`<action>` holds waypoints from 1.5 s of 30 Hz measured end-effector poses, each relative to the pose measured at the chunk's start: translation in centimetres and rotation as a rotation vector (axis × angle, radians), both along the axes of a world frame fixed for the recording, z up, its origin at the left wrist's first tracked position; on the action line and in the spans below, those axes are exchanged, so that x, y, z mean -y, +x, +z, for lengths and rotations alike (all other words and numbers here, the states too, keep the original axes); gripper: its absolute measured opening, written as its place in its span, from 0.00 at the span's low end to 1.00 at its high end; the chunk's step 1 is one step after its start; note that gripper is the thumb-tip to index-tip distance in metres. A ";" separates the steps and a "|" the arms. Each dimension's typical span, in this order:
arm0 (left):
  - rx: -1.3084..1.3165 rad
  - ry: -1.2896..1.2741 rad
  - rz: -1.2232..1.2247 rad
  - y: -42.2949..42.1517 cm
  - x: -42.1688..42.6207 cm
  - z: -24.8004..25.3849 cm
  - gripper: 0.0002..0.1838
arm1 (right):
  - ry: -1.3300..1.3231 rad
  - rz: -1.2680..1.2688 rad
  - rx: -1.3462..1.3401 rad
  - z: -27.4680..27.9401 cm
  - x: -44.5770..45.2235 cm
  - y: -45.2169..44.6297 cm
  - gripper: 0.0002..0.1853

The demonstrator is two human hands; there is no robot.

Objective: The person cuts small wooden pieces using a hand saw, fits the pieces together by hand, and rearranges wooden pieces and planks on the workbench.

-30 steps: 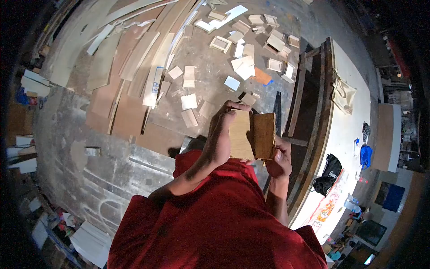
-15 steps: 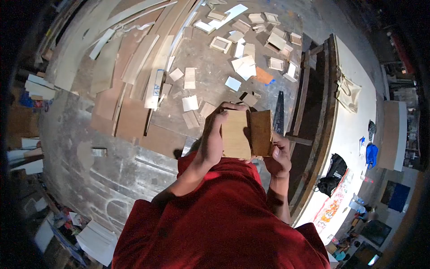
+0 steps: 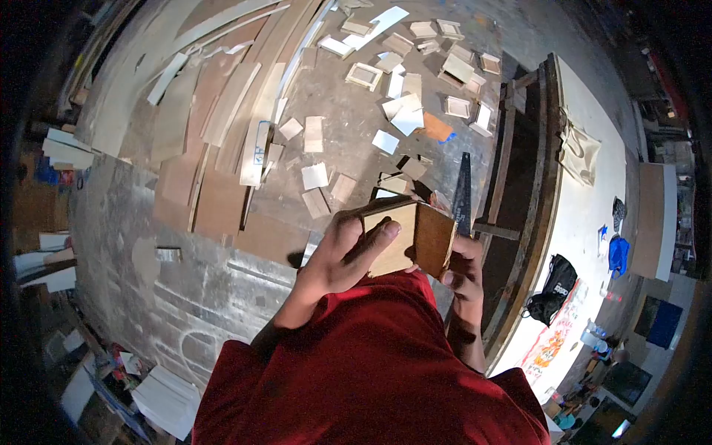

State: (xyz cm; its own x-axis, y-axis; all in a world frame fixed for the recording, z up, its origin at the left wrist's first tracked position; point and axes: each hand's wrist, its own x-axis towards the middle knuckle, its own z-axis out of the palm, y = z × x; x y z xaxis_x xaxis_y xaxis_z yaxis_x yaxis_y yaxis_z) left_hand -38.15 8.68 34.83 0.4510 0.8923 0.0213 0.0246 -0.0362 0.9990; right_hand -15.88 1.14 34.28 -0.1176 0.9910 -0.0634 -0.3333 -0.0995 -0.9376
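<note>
Between my two hands is a small wooden box (image 3: 391,251), tilted, with one pale face and one darker brown face meeting at an edge. My left hand (image 3: 335,252) grips its left side, the thumb laid across the pale face. On the right, the fingers of my right hand (image 3: 465,268) hold the brown side near its outer edge. The box's underside and some fingers are hidden. Just beyond it, to the right, lies a hand saw (image 3: 463,189) with a dark blade.
Several small wooden frames (image 3: 365,76) and offcuts lie scattered ahead. Long boards (image 3: 230,104) are stacked at the left. On the right stands a white-topped table (image 3: 593,222) bearing a cloth bag (image 3: 578,156), a black drawstring bag (image 3: 555,288) and a blue item (image 3: 618,256).
The box has turned and tilted in my hands, showing its top edge. My left hand has shifted left and lower, and its thumb now lies over the pale face.
</note>
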 end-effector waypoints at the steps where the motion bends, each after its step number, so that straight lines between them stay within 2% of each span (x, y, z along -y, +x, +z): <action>1: 0.021 0.020 0.037 0.1 0.1 0.0 0.20 | -0.004 0.006 -0.001 0.1 -0.2 0.3 0.37; 3: -0.020 -0.015 0.020 -0.1 0.0 1.3 0.20 | 0.133 0.069 -0.008 0.2 -1.0 0.7 0.29; 5: -0.061 -0.048 -0.002 0.2 -0.2 1.9 0.19 | 0.122 0.055 0.071 0.3 -1.0 0.8 0.26; 6: -0.007 0.054 0.044 0.7 -0.2 1.7 0.19 | 0.115 0.036 0.152 0.4 -1.0 0.9 0.22; 7: 0.048 0.156 0.089 1.1 -0.3 1.6 0.19 | 0.114 0.037 0.152 0.3 -0.9 1.1 0.22; 9: 0.033 0.151 0.097 1.4 -0.5 1.7 0.20 | 0.099 -0.031 0.294 0.1 -0.9 1.3 0.19; 11: 0.016 0.143 0.106 1.6 -0.5 1.8 0.20 | 0.119 -0.054 0.326 0.7 -1.1 1.2 0.16; 13: -0.095 0.051 0.107 1.6 -0.6 1.8 0.20 | 0.003 -0.106 0.513 0.9 -1.2 1.5 0.14; 14: -0.120 -0.057 0.121 1.6 -0.5 1.4 0.20 | -0.001 -0.107 0.513 1.3 -1.5 1.5 0.14; 16: 0.064 -0.160 0.168 2.5 -0.8 2.1 0.18 | -0.063 -0.170 0.310 2.8 -2.4 1.4 0.13; 17: 0.172 -0.249 0.195 2.9 -0.8 1.9 0.17 | -0.066 -0.173 0.310 2.4 -2.3 2.0 0.13; 20: 0.171 -0.249 0.155 3.8 -1.1 1.1 0.17 | -0.089 -0.212 0.130 0.5 -1.9 4.2 0.13; 23: 0.170 -0.207 0.144 5.5 -1.7 0.2 0.17 | -0.132 -0.201 0.251 1.2 -2.5 4.8 0.14; 25: 0.179 -0.185 0.127 6.6 -2.0 0.2 0.17 | -0.075 -0.177 0.176 0.9 -2.7 5.4 0.13; 27: 0.318 -0.405 0.131 7.6 -2.3 0.2 0.16 | -0.119 -0.140 0.241 1.4 -3.4 5.7 0.12; 28: 0.313 -0.403 0.128 8.0 -2.3 0.0 0.16 | -0.131 -0.142 0.236 1.5 -3.5 6.0 0.12; 30: 0.443 -0.567 0.088 8.5 -2.3 -0.9 0.18 | -0.186 -0.140 0.221 1.1 -3.9 6.8 0.12; 32: 0.418 -0.624 0.081 8.7 -2.2 -2.1 0.20 | -0.243 -0.132 0.205 0.4 -4.0 7.7 0.12; 34: 0.346 -0.724 0.123 8.6 -1.9 -3.9 0.21 | -0.271 -0.086 0.390 -0.5 -3.9 8.7 0.13; 37: 0.201 -0.768 0.211 7.9 -1.5 -6.1 0.18 | -0.342 -0.069 0.343 -1.7 -4.4 9.3 0.11; 38: 0.063 -0.645 0.214 7.5 -1.5 -7.7 0.14 | -0.259 -0.095 0.328 -2.7 -4.8 9.3 0.11; 39: 0.059 -0.635 0.220 6.6 -1.2 -10.0 0.14 | -0.249 -0.092 0.322 -3.9 -5.2 9.7 0.11; 41: 0.023 -0.656 0.309 5.0 -0.9 -13.9 0.13 | -0.271 0.035 0.544 -7.3 -6.1 10.0 0.12; 42: 0.021 -0.636 0.315 4.6 -1.2 -14.7 0.13 | -0.166 0.057 0.578 -9.9 -6.8 9.7 0.14; 43: 0.100 -0.760 0.444 4.1 -1.6 -15.1 0.13 | -0.299 0.122 0.565 -9.5 -8.5 8.6 0.17; 44: 0.182 -0.891 0.570 3.4 -1.7 -15.6 0.12 | -0.183 0.126 0.677 -10.6 -10.3 7.4 0.18; 45: 0.183 -0.891 0.567 2.8 -1.8 -15.8 0.12 | -0.070 0.129 0.791 -12.5 -12.2 6.0 0.19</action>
